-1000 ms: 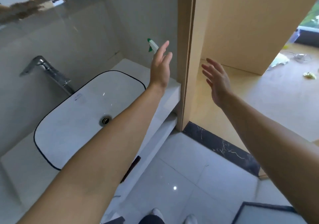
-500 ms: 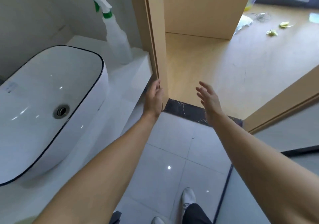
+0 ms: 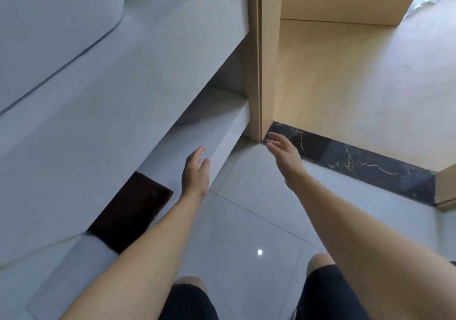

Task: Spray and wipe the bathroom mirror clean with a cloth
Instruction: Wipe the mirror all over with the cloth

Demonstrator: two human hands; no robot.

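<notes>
A dark brown cloth (image 3: 130,211) lies on the lower shelf (image 3: 197,134) under the white counter (image 3: 98,112). My left hand (image 3: 195,172) hovers open just right of the cloth, at the shelf's front edge, holding nothing. My right hand (image 3: 283,155) is open too, fingers spread, low above the floor near the foot of the door frame. Neither the mirror nor the spray bottle is in view.
The white basin (image 3: 49,23) fills the top left. A wooden door frame (image 3: 256,60) stands beside the counter's end, with a black marble threshold (image 3: 357,161) and a wooden floor (image 3: 357,85) beyond. Grey floor tiles (image 3: 246,221) and my knees are below.
The view has dropped from the basin, faucet and spray bottle down to the under-counter shelf. Both hands have come down low, the left now beside the dark cloth.
</notes>
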